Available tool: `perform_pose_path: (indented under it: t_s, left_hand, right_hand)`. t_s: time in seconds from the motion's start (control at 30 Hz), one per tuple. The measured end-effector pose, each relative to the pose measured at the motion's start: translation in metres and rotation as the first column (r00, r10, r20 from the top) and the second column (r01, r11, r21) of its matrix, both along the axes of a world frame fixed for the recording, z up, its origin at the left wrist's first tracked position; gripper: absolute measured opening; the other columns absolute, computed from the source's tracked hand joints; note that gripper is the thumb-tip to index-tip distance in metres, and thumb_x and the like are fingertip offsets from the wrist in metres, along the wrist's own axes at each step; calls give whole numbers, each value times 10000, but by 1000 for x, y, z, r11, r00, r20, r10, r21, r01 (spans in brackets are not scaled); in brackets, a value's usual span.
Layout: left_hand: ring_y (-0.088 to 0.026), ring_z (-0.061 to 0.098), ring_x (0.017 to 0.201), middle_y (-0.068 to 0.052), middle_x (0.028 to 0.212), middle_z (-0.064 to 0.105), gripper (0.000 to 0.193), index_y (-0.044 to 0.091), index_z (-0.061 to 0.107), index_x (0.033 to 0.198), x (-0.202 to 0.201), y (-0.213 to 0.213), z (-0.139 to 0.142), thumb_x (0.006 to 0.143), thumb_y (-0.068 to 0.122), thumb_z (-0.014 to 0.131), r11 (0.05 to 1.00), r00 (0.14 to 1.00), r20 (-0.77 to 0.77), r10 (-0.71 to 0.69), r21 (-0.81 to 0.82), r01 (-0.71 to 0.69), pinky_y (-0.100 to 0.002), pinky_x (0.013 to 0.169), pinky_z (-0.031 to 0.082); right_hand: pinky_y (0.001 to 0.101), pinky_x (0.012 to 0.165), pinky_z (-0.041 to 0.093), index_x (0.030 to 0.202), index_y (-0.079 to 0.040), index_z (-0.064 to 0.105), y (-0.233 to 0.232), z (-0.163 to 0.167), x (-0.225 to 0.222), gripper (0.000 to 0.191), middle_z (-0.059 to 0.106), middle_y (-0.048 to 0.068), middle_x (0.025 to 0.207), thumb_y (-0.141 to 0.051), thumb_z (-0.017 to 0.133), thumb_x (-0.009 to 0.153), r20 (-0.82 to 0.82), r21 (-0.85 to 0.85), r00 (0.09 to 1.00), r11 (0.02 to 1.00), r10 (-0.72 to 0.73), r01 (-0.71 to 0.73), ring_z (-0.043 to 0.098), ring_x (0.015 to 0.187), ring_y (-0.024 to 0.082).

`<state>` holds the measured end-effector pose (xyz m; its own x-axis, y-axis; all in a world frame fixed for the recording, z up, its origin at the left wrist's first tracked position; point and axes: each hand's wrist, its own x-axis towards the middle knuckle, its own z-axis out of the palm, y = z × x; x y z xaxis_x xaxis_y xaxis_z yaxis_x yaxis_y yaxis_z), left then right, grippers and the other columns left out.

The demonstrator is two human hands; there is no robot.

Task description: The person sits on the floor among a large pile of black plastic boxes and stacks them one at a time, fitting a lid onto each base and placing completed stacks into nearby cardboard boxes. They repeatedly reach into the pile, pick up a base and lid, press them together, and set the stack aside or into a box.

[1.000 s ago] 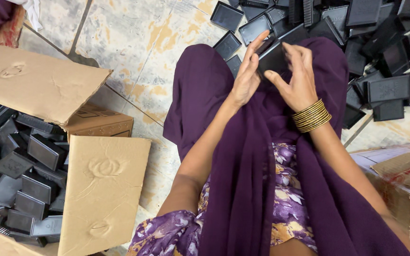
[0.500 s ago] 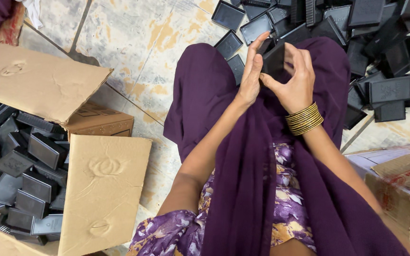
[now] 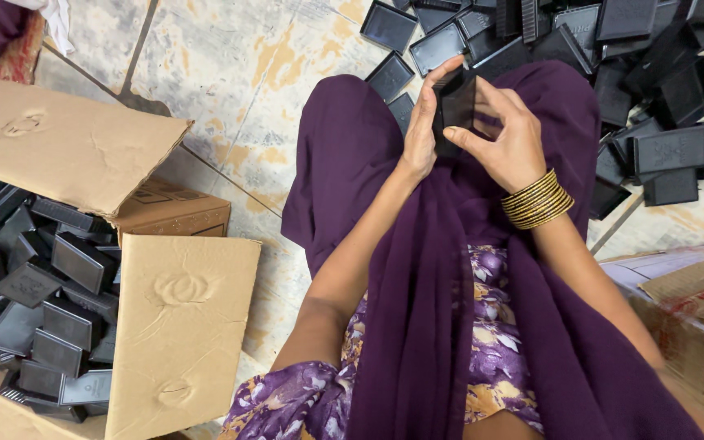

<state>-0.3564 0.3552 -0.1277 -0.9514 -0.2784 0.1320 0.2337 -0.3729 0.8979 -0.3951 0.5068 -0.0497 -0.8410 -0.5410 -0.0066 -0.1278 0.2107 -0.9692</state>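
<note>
Carton (image 3: pixel 59 326) left, tray pile (image 3: pixel 653 90) ahead, probably loose.

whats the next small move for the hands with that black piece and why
Probably press the two palms together to close the black plastic case. It is held upright above the lap, the left hand flat against one side and the right hand pinching the other. The cardboard box on the left holds similar black pieces, so it likely goes there afterwards.
</note>
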Motion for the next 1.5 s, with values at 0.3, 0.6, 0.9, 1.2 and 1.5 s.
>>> perform_pose_path:
  t_s: [0.3,0.6,0.9,1.2,1.5]
  left_hand:
    - [-206,490,1391,-95,1514,495,697,30,462,1547,5,3,8,1146,582,318,999,999,9,-33,30,33,-375,1270,359]
    - [-198,492,1387,-100,1470,533,651,12,481,1488,8,4,13,1159,554,333,998,999,-24,42,-55,-43,-337,1249,322]
    - [-211,471,1412,-106,1469,529,648,29,495,1483,10,1,21,1167,552,280,939,997,-37,75,-335,-83,-322,1260,309]
    - [-136,605,1013,-56,1081,669,417,61,579,1287,1,-8,18,1135,414,419,942,944,-38,328,-56,-330,-273,956,477]
    - [-51,359,638,62,633,421,461,-16,572,739,-9,-17,-1,1039,328,630,753,770,155,619,-393,-527,-278,556,328]
  right_hand:
    - [379,1020,587,1488,21,527,1,7,-5,739,626,122,1270,-164,877,864,-57,64,997,996,58,-54,683,1226,256]
    - [374,1046,583,1430,7,576,-6,8,1,651,611,111,1320,-144,871,870,11,-13,1000,1000,21,-20,678,1259,260]
    - [379,1015,594,1361,8,568,-6,-1,-1,669,609,135,1339,-166,909,812,-58,45,998,999,3,0,680,1218,268]
    - [399,962,555,1298,-36,567,-3,-9,-3,618,719,157,1176,-282,908,845,-168,251,981,966,101,-56,716,1108,283]
    - [352,833,592,1399,-2,493,-7,-1,13,723,708,190,1124,-122,890,807,-105,124,982,982,157,-144,737,980,248]
